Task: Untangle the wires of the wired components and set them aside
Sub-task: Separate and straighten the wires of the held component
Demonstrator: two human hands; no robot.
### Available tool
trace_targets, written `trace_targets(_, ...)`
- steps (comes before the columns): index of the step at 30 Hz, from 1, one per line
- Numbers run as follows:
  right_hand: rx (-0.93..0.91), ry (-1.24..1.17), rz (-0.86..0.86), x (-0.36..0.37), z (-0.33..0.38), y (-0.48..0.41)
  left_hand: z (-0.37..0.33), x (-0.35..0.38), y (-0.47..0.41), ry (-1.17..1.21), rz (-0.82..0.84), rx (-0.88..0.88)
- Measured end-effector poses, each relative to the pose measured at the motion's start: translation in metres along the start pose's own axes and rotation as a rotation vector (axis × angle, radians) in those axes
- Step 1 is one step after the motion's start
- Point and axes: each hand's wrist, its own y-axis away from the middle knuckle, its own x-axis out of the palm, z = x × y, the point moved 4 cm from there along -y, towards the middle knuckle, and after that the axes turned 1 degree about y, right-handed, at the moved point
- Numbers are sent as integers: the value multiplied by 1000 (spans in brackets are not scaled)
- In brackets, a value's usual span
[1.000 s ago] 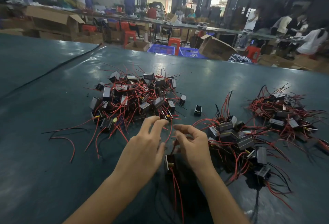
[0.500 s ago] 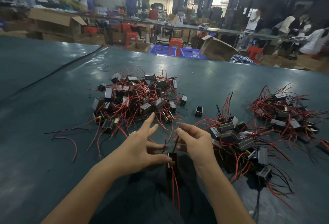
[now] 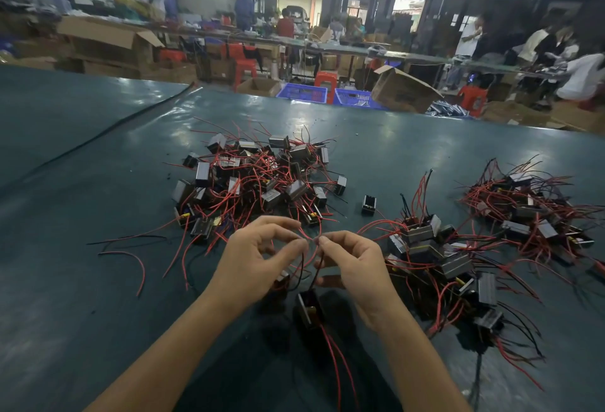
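A small black component [image 3: 307,308] with red and black wires hangs between my hands above the dark green table [image 3: 82,280]. My left hand [image 3: 252,257] pinches a wire end with thumb and fingertips. My right hand [image 3: 352,266] pinches another wire end right beside it. A second small component [image 3: 281,280] shows under my left palm. A tangled heap of wired components [image 3: 255,182] lies just beyond my hands. Another pile [image 3: 438,257] lies to the right, and a third pile [image 3: 530,208] farther right.
A lone black component [image 3: 369,205] sits between the heaps. Loose red and black wires [image 3: 131,248] trail on the table at the left. Cardboard boxes [image 3: 401,90], blue crates [image 3: 302,92] and people at benches fill the background beyond the table's far edge.
My left hand has gone from spread fingers to a pinch on a wire. Both hands have come together at the wire ends, with the component still dangling below.
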Motion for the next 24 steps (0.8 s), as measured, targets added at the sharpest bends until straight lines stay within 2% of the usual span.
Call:
trace_targets(2,-30,48,45,5,3,3,2,2,-1,147,21,-120)
trace_targets(4,-106,149,43,7,6,4,1,3,0,165,7,-138)
trace_targets(7,-183,229,37,8,9,4,-6,-2,2,-23,-129,39)
trace_targets(9,-216,246,37,8,11,4,-10,-3,4,-43,-163,128)
trace_targets(13,-301,264,17,9,12,5,-11,3,6,66,-116,56)
trace_targets(19,-233,213,-29,7,8,3,-5,5,2,374,-80,-101)
trace_targets(24,-204,165,-9,6,7,4,-5,6,2,338,-79,-85)
